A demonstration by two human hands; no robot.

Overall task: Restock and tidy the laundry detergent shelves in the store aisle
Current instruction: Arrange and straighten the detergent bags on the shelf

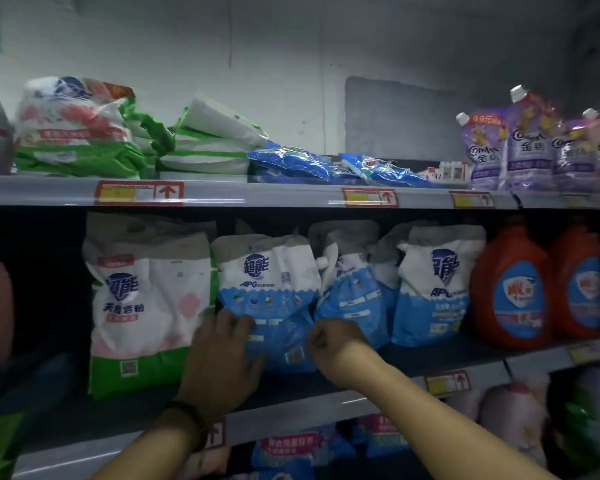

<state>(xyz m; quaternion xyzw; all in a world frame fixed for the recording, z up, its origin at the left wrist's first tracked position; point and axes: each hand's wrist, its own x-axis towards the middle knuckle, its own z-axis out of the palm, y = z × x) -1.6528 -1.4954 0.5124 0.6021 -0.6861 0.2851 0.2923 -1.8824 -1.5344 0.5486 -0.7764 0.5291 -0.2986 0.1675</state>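
Observation:
A blue-and-white detergent refill pouch (267, 282) stands at the front of the middle shelf (326, 407). My left hand (222, 355) holds its lower left edge, fingers curled onto the blue front. My right hand (336, 344) grips the lower right side of the same pouch, fingers curled. A second, twisted pouch (350, 292) leans just right of it, and a third pouch (437, 289) stands further right. A large white, pink and green powder bag (146, 306) stands to the left.
Orange detergent bottles (513, 289) fill the shelf's right end. On the top shelf (257, 195) lie green-white bags (84, 133), flat blue packs (326, 164) and purple softener pouches (520, 147). More pouches sit on the lower shelf (326, 448).

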